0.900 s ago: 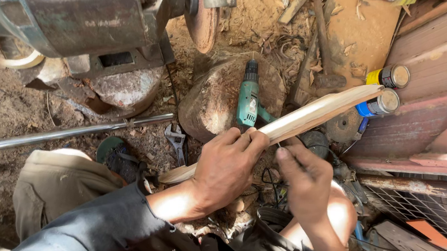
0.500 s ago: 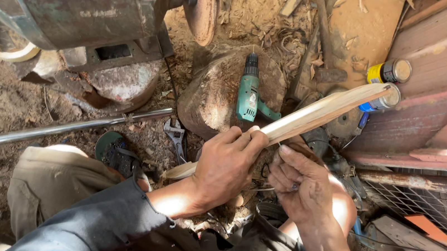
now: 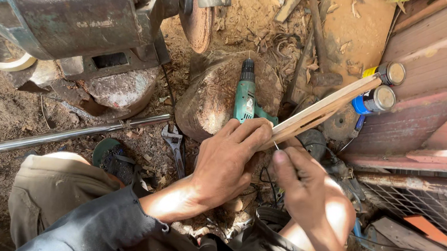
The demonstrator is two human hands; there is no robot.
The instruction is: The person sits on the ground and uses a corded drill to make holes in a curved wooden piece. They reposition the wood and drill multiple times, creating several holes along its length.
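Since the earlier frames the right hand (image 3: 311,194) has closed up toward the left hand and the pale curved strip of wood (image 3: 320,109) has turned, so it now shows its thin edge and its far tip sits against the two cans at the upper right. Nearest the camera, low in the frame, lie a dark sleeve (image 3: 110,230) and a bent knee in olive trousers (image 3: 50,190). Just above, at centre, the left hand (image 3: 227,162) is wrapped around the near end of the strip, fingers curled over it in a firm hold. Beside it the right hand is narrowed to a pinch; a thin pin or nail seems to stand between its fingertips at the strip's edge, but it is too small to be sure. The step in hand looks like fixing or marking a point near the held end, and the next move likely calls for the left hand to keep the strip steady while the right places its tip precisely. Further up, a teal cordless drill (image 3: 247,97) rests on a brown tree stump (image 3: 209,101), with an adjustable wrench (image 3: 175,139) and a long steel rod (image 3: 59,137) on the dirt to the left. Farthest, a grey bench motor with a worn grinding disc (image 3: 80,2) fills the upper left, and two round cans, one yellow, one blue (image 3: 382,87), lie by the red wooden boards at upper right.
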